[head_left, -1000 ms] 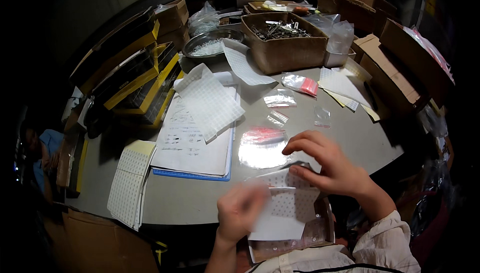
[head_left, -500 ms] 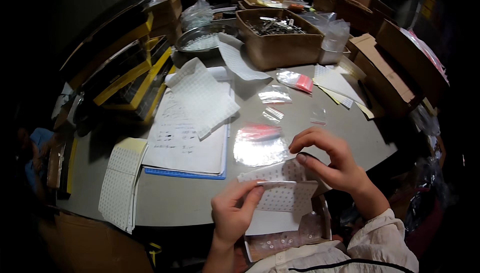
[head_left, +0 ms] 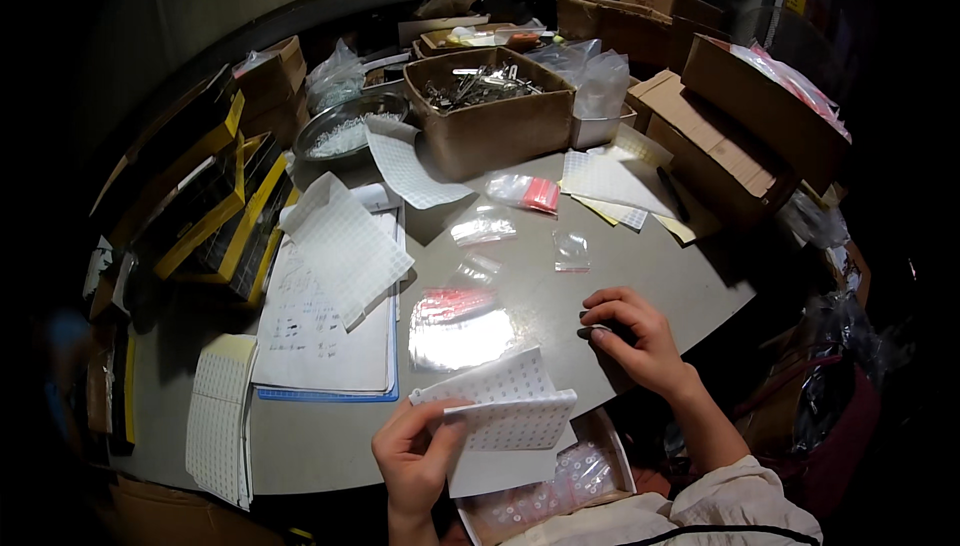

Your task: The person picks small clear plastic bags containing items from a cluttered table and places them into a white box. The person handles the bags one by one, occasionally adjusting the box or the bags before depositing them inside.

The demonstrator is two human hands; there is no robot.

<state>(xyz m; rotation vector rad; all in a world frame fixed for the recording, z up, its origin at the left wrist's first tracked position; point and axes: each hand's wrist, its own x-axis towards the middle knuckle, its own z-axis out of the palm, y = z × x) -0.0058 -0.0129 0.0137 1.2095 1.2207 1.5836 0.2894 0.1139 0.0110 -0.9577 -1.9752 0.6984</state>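
Note:
My left hand point(head_left: 412, 458) pinches a folded white label sheet point(head_left: 520, 422) by its left edge, thumb in front. Rows of small printed marks cover the sheet, and its folds stand apart. Just right of it, my right hand point(head_left: 645, 344) hovers away from the sheet, thumb and forefinger closed on a small dark thing point(head_left: 588, 326) too small to name. Below the sheet, a shallow white box point(head_left: 622, 456) at my lap holds clear bags point(head_left: 560, 486) of small white rings. Beyond the sheet lies a stack of clear zip bags point(head_left: 465, 338) with red tops.
To the left are a blue clipboard point(head_left: 330, 395) with handwritten papers and a pad of label sheets point(head_left: 222, 416). Further back stand a cardboard box point(head_left: 490, 131) of metal parts and a metal bowl point(head_left: 345, 151) of white pieces. Cardboard boxes point(head_left: 765, 121) line the right side.
My right hand has moved away from the label sheet to the right. My left hand still grips the sheet. The whole view has shifted, with the table appearing further left and lower.

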